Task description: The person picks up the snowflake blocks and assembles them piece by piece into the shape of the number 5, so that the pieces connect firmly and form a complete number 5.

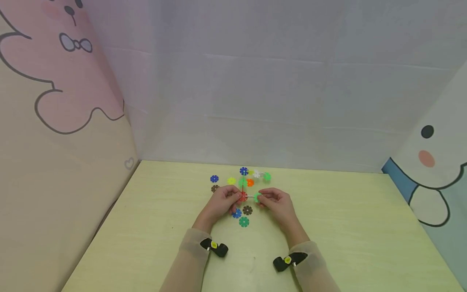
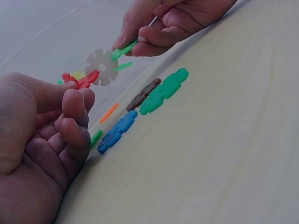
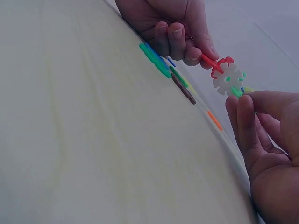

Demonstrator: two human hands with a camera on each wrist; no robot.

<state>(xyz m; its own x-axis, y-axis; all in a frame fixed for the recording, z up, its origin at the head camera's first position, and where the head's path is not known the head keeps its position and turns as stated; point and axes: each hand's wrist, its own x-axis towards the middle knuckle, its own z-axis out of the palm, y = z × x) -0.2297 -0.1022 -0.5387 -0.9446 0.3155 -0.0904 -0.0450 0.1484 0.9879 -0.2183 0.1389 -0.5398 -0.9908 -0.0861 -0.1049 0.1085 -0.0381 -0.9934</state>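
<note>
Between both hands, above the table, is a small cluster of notched plastic snowflake discs. My left hand [image 1: 221,201] pinches a red disc [image 2: 87,81] between thumb and fingertips. A white disc [image 2: 101,68] meets the red one at its edge and stands face-on in both wrist views; in the head view it appears as a thin line. Opposite, my right hand [image 1: 280,205] pinches a light green disc [image 2: 124,48] against the white disc's other edge. Whether the green disc is slotted in, I cannot tell. A thin red upright piece [image 1: 242,188] shows above the red disc.
Loose discs lie on the table [image 1: 346,227]: a blue disc [image 1: 236,213], a brown disc [image 1: 247,210] and a teal disc [image 1: 244,222] nearer me. Farther back are an orange disc [image 1: 250,182], a yellow disc [image 1: 231,181] and several others. A pale curtain [image 1: 233,101] hangs behind.
</note>
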